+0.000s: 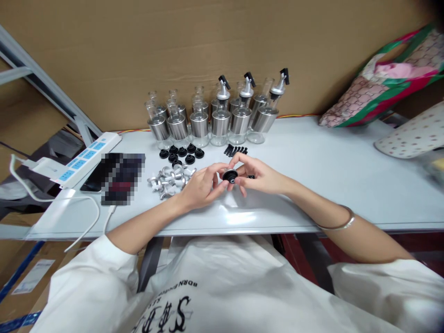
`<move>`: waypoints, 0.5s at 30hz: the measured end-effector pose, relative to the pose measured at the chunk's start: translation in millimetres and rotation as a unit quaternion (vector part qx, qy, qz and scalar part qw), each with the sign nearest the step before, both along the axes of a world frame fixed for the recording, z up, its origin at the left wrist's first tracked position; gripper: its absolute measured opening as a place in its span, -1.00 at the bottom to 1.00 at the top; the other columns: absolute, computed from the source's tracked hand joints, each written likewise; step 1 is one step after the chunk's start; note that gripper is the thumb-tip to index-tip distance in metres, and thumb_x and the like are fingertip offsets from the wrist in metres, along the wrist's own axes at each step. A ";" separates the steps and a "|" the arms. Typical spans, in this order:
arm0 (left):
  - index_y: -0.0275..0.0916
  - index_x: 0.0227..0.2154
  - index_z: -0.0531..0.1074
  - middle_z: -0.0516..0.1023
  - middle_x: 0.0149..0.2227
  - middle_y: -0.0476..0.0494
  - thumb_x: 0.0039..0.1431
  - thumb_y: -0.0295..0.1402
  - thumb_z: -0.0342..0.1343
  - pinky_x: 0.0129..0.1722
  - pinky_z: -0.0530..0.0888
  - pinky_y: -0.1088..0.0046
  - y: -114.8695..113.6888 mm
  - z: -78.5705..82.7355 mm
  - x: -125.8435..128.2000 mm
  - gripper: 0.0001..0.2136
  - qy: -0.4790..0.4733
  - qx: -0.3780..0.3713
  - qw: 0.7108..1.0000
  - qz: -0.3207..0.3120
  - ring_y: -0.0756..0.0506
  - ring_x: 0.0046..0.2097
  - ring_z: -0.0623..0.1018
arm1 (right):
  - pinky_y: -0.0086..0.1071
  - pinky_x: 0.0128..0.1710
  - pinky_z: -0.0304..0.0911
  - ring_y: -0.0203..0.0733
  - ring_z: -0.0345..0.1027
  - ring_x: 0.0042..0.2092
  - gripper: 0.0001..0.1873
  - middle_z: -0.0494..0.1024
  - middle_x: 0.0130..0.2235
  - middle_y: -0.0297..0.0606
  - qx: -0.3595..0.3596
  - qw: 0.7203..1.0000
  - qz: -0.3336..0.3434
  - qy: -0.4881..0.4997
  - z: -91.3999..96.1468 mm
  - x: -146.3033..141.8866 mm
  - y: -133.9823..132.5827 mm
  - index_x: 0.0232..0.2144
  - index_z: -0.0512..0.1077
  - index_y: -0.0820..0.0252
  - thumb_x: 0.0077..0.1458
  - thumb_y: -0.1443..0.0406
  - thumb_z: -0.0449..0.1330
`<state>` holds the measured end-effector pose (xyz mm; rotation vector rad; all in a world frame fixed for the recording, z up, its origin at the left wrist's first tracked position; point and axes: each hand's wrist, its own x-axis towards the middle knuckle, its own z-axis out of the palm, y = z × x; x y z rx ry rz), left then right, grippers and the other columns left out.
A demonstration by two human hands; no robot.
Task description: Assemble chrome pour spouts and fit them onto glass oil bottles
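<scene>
Between my two hands, above the table, is a pourer top (229, 175) with a silver rim and a black stopper facing me. The fingers of my left hand (204, 185) pinch its left side. On its other side, my right hand (256, 175) grips the edge with thumb and fingers. Left of my left hand lies a pile of silver pourer tops (169, 180). Several black stoppers (189, 159) are spread just behind that pile. Small black levers (236, 150) lie in a row beyond my right hand.
Glass bottles with steel sleeves (199, 126) stand in rows at the back; three carry pourers with black levers (247, 88). At left are a power strip (86, 157), a phone (104, 173) and a white cable (93, 208). A patterned bag (360, 99) sits at right.
</scene>
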<state>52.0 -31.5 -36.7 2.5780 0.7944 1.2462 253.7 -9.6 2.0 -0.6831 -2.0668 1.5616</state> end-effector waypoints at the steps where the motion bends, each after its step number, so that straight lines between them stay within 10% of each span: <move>1: -0.18 0.04 0.05 0.45 -0.26 -0.09 0.25 -0.32 -0.08 -0.43 0.43 0.51 0.2 0.2 0.1 -0.68 -0.004 0.005 1.000 -0.001 0.08 -0.49 0.44 | -0.48 -0.54 0.24 -0.38 0.36 -0.58 -0.70 0.54 -0.43 -0.36 0.004 1.000 0.000 0.000 0.0 0.2 0.5 -0.29 0.11 0.14 0.07 0.20 0.19; 15: -0.19 0.03 0.05 0.47 -0.20 -0.13 0.26 -0.31 -0.07 -0.23 0.39 0.36 0.5 2.9 0.8 -0.68 0.012 -0.005 1.000 0.009 0.05 -0.47 0.46 | -0.43 -0.42 0.27 -0.30 0.48 -0.47 -0.72 0.49 -0.41 -0.43 -0.004 0.999 -0.020 0.031 -6.3 -2.0 0.8 -0.27 0.06 0.10 0.12 0.20 0.13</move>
